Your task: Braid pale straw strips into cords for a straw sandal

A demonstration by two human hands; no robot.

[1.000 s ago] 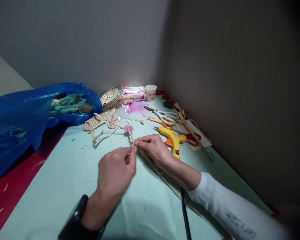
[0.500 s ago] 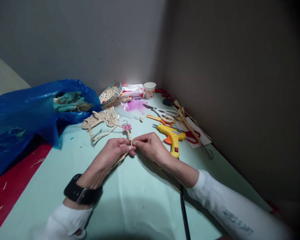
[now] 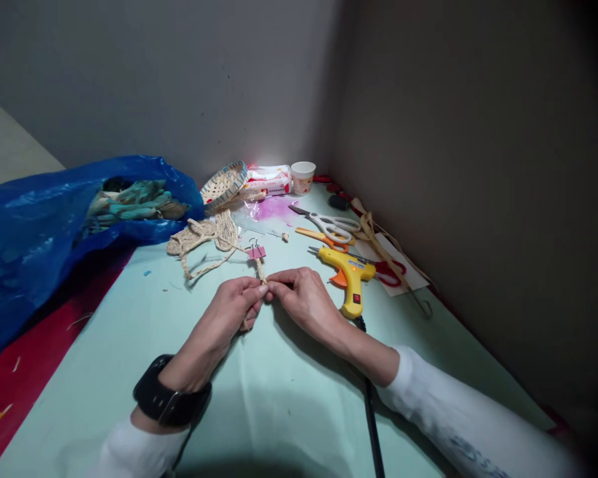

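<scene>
My left hand (image 3: 229,312) and my right hand (image 3: 303,297) meet at the middle of the pale green table (image 3: 129,345), both pinching a thin braided straw cord (image 3: 260,271). The cord runs away from my fingers to a pink binder clip (image 3: 256,251) and on to a loose woven straw piece (image 3: 204,239). A black watch (image 3: 167,398) sits on my left wrist. Straw strips pass under my left palm, mostly hidden.
A yellow glue gun (image 3: 351,279) lies right of my right hand, its black cable (image 3: 371,411) trailing toward me. White scissors (image 3: 329,226), orange scissors (image 3: 321,238) and red scissors (image 3: 391,272) lie behind. A blue bag (image 3: 40,226) holds teal bundles; small basket (image 3: 223,186), wipes pack (image 3: 269,182), cup (image 3: 302,177).
My left hand came forward and closed on the cord beside my right hand's fingertips. The view shifted slightly; the long straw strips near my right forearm are no longer seen.
</scene>
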